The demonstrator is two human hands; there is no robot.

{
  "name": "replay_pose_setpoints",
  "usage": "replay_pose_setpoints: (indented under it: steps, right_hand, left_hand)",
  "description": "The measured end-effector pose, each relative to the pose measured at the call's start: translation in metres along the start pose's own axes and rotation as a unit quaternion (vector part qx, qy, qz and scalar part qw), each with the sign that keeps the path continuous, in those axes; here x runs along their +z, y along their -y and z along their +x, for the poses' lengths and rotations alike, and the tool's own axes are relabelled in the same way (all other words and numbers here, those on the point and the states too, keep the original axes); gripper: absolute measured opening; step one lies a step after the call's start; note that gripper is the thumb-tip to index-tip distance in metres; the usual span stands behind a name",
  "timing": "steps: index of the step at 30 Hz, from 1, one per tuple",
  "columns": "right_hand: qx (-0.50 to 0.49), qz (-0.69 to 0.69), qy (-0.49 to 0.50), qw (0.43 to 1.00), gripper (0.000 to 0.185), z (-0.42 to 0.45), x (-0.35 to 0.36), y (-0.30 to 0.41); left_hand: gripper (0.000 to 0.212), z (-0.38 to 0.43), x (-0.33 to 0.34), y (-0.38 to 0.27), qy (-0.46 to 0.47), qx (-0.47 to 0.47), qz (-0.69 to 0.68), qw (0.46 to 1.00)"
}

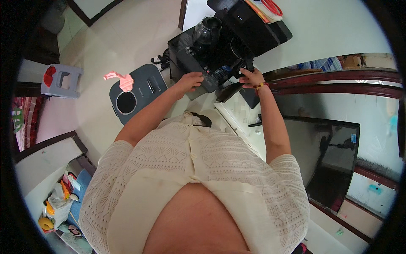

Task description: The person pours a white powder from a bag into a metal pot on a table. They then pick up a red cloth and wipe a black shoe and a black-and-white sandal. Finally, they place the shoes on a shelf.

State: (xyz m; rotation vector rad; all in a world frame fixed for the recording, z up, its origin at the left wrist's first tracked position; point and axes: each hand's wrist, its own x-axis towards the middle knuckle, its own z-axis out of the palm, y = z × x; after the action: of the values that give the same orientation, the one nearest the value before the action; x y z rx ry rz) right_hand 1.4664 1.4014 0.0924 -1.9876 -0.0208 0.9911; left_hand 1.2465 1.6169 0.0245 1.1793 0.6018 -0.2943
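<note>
A black appliance with a glossy top, apparently a drinking-water dispenser (184, 52), stands before me. Its front strip carries small buttons and a red light. On the top is a clear glass jug (206, 31). Farther right sits a round dark vessel with a black handle (249, 64), mostly lost against the black surface. My right hand (252, 78) is at this handle, fingers half bent; whether they close around it is unclear. My left hand (190, 82) hovers at or just over the appliance's front left edge, fingers loosely curled and holding nothing.
Left of me a dark grey lidded bin (142, 81) bears a pink object (125, 82). Beyond it are a grey plastic stool (65, 81) and shoes (162, 59). On my right are a white drawer cabinet (241, 111) and a television (330, 158). Papers (265, 12) lie atop the appliance.
</note>
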Motion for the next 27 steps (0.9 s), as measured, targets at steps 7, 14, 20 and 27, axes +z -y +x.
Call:
replay_pose_setpoints:
  steps: [7,14,20,27]
  right_hand:
    - [-0.017,0.048,-0.049,0.997,0.065,-0.018,0.023,-0.052]
    - [0.067,0.024,0.131,0.989,0.039,-0.042,0.097,-0.127]
    - [0.073,-0.071,0.268,0.958,0.033,-0.058,0.194,-0.128]
    - [-0.229,-0.252,0.292,0.894,0.034,-0.084,0.308,-0.078]
  left_hand:
    - [0.061,-0.022,-0.029,0.012,-0.048,-0.016,-0.035,0.998]
    - [0.054,-0.067,-0.079,0.06,-0.114,-0.062,-0.057,0.99]
    - [0.035,-0.118,-0.13,0.122,-0.176,-0.039,-0.044,0.983]
    - [0.054,-0.179,-0.175,0.153,-0.185,-0.022,-0.198,0.962]
